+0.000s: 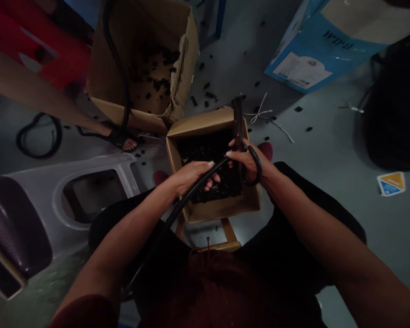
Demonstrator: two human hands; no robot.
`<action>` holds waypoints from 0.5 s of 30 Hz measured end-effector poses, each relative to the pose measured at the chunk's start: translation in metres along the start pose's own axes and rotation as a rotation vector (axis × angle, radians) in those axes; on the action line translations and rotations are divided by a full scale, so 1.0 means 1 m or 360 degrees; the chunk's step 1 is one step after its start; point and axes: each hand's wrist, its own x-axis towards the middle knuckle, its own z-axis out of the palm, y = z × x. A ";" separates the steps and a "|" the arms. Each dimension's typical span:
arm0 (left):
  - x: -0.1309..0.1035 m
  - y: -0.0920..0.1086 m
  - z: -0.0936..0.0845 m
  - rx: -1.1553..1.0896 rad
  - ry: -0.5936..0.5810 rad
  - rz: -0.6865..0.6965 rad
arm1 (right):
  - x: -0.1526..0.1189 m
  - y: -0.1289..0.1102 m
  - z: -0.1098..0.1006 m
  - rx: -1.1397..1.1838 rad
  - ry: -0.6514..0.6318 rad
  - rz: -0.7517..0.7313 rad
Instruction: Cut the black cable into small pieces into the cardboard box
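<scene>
My left hand (196,176) is closed around a long black rubber-like tube (177,210), which runs down past my lap to the lower left. The tube's upper end reaches the thumb of my right hand (244,159). That hand is wrapped round dark scissors (238,119); their blades point away from me and a black handle loop (257,171) curls beside the wrist. Both hands are above an open cardboard box (222,214) holding many dark pieces (200,152). Whether the fingertips of my right hand also grip the tube's end is hard to tell.
A larger cardboard box (104,107) with short black pieces stands at the upper left, beside another person's foot (129,144). Black scraps (210,94) and white string (259,111) lie on the floor. A pale plastic stool (54,182) is left; a blue carton (302,68) is upper right.
</scene>
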 end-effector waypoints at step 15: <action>-0.003 0.001 -0.008 0.0477 0.0239 0.0186 | 0.006 0.003 -0.012 -0.0592 0.0158 -0.0220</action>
